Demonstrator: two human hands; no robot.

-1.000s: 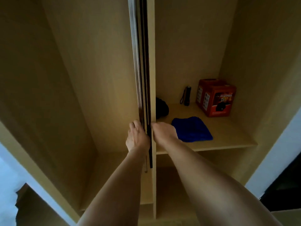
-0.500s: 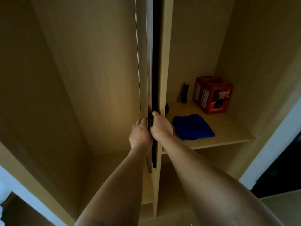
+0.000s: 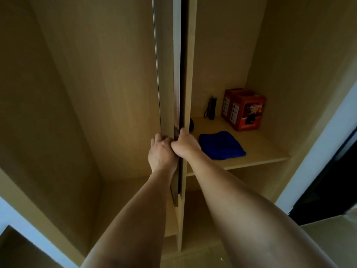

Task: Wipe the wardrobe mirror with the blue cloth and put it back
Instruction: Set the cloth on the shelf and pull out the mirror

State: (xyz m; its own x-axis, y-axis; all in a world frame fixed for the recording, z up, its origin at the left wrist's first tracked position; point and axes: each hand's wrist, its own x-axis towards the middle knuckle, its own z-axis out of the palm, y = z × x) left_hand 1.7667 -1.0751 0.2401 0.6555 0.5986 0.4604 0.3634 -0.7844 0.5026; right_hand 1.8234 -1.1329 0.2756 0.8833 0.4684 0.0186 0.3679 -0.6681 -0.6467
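Head camera is looking forward and down into an open wooden wardrobe, with both bare forearms reaching toward its middle. The left hand (image 3: pixel 161 149) and the right hand (image 3: pixel 183 145) are gripping the front edge of a thin pull-out mirror panel (image 3: pixel 176 74) that is standing edge-on beside the central divider (image 3: pixel 190 64); fingers of both hands are curling around that edge, knuckles touching each other. My reading is that the mirror is being handled at its edge, either being drawn out or slid back in, and a single moment cannot say which. The glass face is not showing from here, so whether it has been wiped is not something I can tell.

Right of the divider, the blue cloth (image 3: pixel 222 145) is lying bunched on the shelf (image 3: pixel 266 155), just beside the right hand and untouched by either hand. Behind the cloth on that shelf, a red box (image 3: pixel 244 110) is standing near the back right corner, a small black flashlight (image 3: pixel 212 107) is standing upright between the box and the divider, and a dark round object (image 3: pixel 192 125) is peeking out against the divider, too hidden to identify. Left of the divider, the tall compartment is showing nothing inside.

If wiping is still ahead, the next move calls for exposing the glass fully, then freeing the right hand to pick up the cloth.
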